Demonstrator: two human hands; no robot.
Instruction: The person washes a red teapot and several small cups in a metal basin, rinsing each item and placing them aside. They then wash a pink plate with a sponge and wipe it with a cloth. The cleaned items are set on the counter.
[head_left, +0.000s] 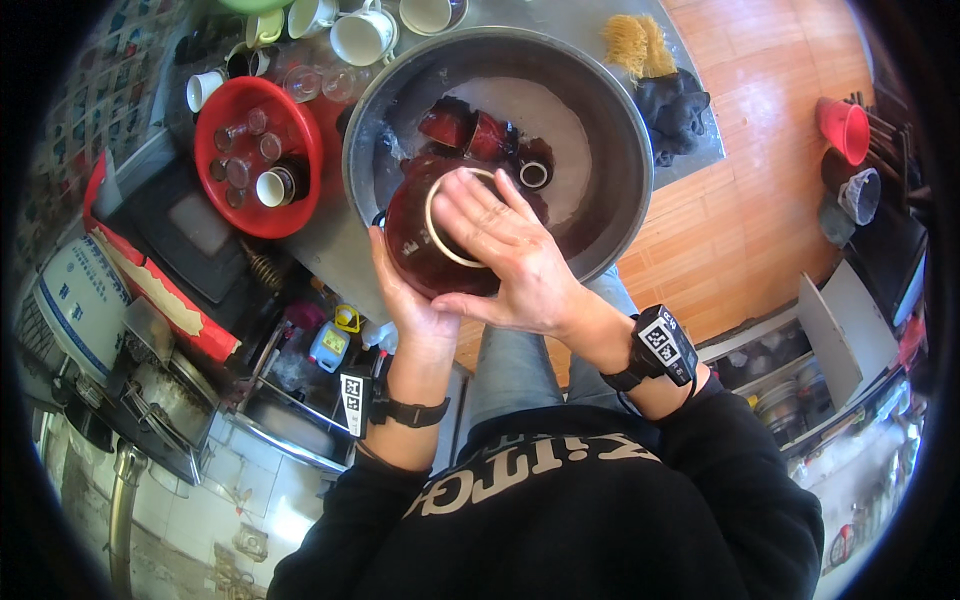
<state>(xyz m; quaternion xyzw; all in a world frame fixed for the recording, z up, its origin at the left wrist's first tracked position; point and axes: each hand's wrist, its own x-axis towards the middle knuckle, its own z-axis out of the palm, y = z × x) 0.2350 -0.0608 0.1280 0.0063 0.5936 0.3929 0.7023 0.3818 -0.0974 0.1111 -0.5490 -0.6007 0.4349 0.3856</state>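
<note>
A dark red glazed ceramic pot or bowl (420, 259), its pale ring facing up, is over the near left part of a large metal basin (637, 157). My left hand (416, 300) supports it at the lower left side. The fingers of my right hand (499, 244) lie flat across the ring and partly inside it, thumb towards the left hand. Beyond the pot, red cups (446, 124) and a small dark cup with a pale rim (534, 174) rest in the basin's water. The pot's underside is hidden.
A red plastic basin (313, 150) with small glasses and a cup stands left. White mugs (364, 37) and clear glasses (302, 82) are behind it. A yellow scrubber (637, 45) and a black cloth-like item (667, 112) lie at the table's right corner.
</note>
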